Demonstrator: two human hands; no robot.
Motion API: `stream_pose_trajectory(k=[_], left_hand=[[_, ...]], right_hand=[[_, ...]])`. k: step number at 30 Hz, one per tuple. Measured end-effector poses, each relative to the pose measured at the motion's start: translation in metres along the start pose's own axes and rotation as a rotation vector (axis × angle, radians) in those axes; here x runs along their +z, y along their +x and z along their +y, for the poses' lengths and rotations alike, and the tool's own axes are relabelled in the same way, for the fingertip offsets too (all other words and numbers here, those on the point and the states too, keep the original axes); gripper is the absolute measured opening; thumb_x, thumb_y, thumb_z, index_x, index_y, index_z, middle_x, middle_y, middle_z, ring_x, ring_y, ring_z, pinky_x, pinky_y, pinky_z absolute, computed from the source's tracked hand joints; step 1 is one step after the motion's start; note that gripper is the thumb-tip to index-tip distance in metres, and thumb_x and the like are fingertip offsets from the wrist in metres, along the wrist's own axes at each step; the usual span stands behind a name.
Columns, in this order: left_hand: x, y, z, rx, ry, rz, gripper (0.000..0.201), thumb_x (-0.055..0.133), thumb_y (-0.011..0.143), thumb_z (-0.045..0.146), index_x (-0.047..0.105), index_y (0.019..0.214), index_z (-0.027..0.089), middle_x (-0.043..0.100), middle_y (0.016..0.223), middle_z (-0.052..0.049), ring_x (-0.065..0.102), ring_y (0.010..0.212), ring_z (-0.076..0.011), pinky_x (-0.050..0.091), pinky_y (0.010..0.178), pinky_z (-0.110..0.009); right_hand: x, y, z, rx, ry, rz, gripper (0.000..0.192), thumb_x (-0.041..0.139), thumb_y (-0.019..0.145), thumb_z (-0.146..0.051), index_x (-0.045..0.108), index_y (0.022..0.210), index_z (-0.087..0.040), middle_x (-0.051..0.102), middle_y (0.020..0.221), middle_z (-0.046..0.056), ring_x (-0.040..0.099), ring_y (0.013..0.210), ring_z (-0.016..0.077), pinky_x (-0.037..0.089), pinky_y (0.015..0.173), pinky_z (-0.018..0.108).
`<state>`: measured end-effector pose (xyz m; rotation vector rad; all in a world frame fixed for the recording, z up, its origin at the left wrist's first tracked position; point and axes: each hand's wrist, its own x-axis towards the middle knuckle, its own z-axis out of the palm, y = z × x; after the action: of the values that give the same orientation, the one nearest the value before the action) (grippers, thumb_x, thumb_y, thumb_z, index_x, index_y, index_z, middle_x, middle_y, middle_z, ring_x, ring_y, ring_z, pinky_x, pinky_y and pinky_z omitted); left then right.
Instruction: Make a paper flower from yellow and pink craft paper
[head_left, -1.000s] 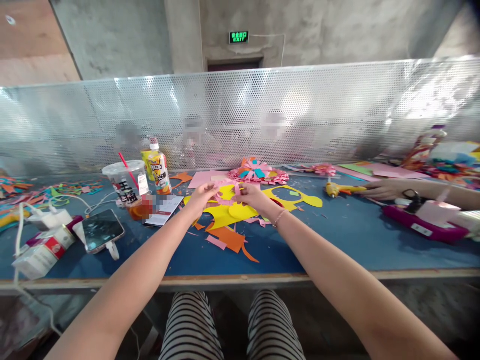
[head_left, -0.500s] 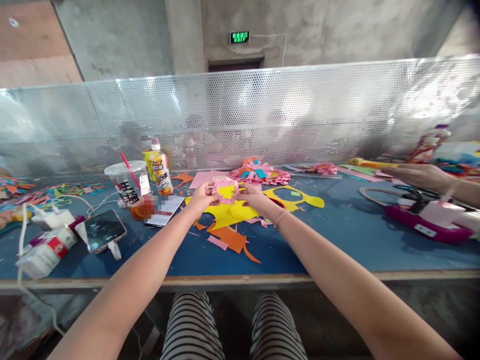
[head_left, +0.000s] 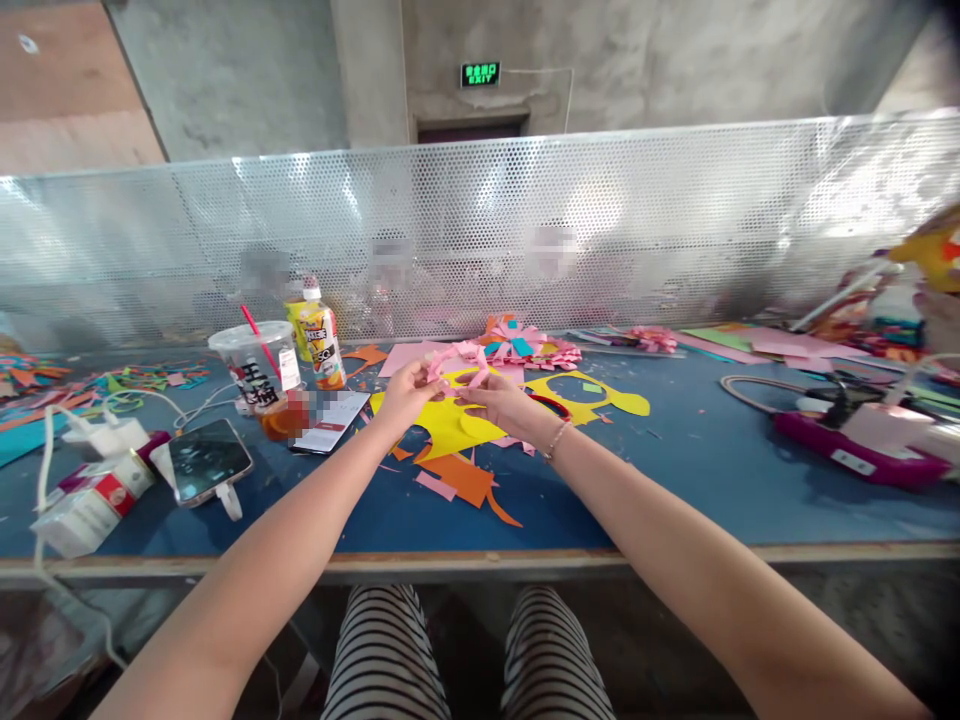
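Pink paper ring [head_left: 469, 351] has shifted, pinched between left hand [head_left: 406, 396] and right hand [head_left: 514, 406].

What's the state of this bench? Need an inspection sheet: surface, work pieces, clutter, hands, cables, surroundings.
Surface: blue table, strewn with paper scraps.
Work pieces: pink paper loop in both hands; yellow paper with cut-out holes lies by them.
Clutter: orange paper near the front edge; cup with a red straw, drink bottle and phone on the left.
Hands: left hand and right hand grip opposite sides of the loop.
Cables: white cable hangs over the front edge at left; grey cable loops beside a purple power strip at right.
Surroundings: perforated metal screen behind; lit exit sign above.
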<state>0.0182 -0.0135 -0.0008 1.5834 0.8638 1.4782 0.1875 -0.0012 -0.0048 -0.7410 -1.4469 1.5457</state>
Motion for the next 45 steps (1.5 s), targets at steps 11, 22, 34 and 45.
stream_pose_trajectory(k=[11,22,34,45], left_hand=[[-0.001,0.002,-0.008,-0.139,-0.098,0.048,0.03,0.071,0.058,0.023,0.054,0.082,0.016,0.062,0.074,0.0,0.059,0.059,-0.009,0.049,0.058,-0.022],[-0.001,0.001,-0.004,-0.108,-0.117,-0.005,0.033,0.071,0.059,0.025,0.054,0.086,0.016,0.064,0.073,-0.001,0.061,0.063,-0.0108,0.049,0.061,-0.023],[0.001,-0.006,0.014,-0.341,-0.579,-0.057,0.022,0.056,0.072,0.022,0.052,0.093,0.016,0.061,0.089,-0.006,0.065,0.078,-0.0192,0.051,0.075,-0.037],[0.001,0.0,0.003,-0.156,-0.404,0.094,0.051,0.065,0.056,-0.001,0.046,0.1,0.017,0.062,0.09,-0.004,0.065,0.078,-0.0149,0.049,0.066,-0.022]], right_hand=[[0.005,-0.003,0.0,0.0,-0.067,0.033,0.028,0.074,0.058,-0.03,0.051,0.068,-0.017,0.059,0.077,0.001,0.059,0.07,0.0093,0.044,0.055,0.018],[-0.005,0.008,0.005,-0.253,-0.512,0.107,0.024,0.066,0.063,-0.037,0.059,0.066,-0.014,0.059,0.067,0.001,0.053,0.062,0.0103,0.043,0.057,0.022],[-0.015,-0.004,-0.013,-0.872,-1.158,0.25,0.016,0.046,0.072,-0.007,0.052,0.082,-0.018,0.052,0.086,0.008,0.052,0.082,0.0191,0.046,0.073,0.034],[-0.01,-0.002,-0.009,-0.86,-0.907,0.254,0.039,0.042,0.067,-0.001,0.045,0.1,-0.021,0.045,0.107,0.01,0.05,0.099,0.0205,0.048,0.081,0.039]])
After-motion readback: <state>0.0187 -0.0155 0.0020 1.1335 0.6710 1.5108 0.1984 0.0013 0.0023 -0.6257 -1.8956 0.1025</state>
